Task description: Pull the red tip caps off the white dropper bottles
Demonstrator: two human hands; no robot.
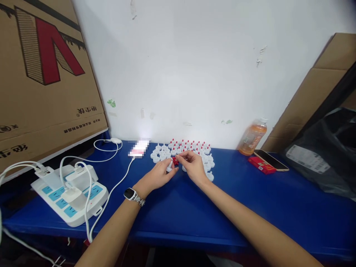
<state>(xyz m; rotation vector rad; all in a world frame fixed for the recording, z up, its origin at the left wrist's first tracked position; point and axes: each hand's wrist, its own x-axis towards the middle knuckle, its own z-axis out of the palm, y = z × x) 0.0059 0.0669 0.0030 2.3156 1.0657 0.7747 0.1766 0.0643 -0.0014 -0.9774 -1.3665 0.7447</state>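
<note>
My left hand [160, 174] is closed around a small white plastic piece [169, 169], probably one of the nozzle caps; the fingers cover most of it. A cluster of small red tips [175, 161] shows between my two hands. Over the cluster's right side, my right hand [192, 166] has thumb and fingers pinched together; what is in the pinch is hidden. Behind the hands stand many white nozzle caps with red tips [182, 144]. Plain white nozzle caps [158, 149] stand to the left, and more white caps [210, 176] lie right of my right hand.
Everything rests on a blue table [222, 222] against a white wall. At left are a power strip [80, 217] with chargers, white cables, a blurred-out lit device [139, 148] and a large carton [52, 92]. At right: an orange drink bottle [252, 139], a phone [271, 160], a red box [261, 165], a black bag [330, 144].
</note>
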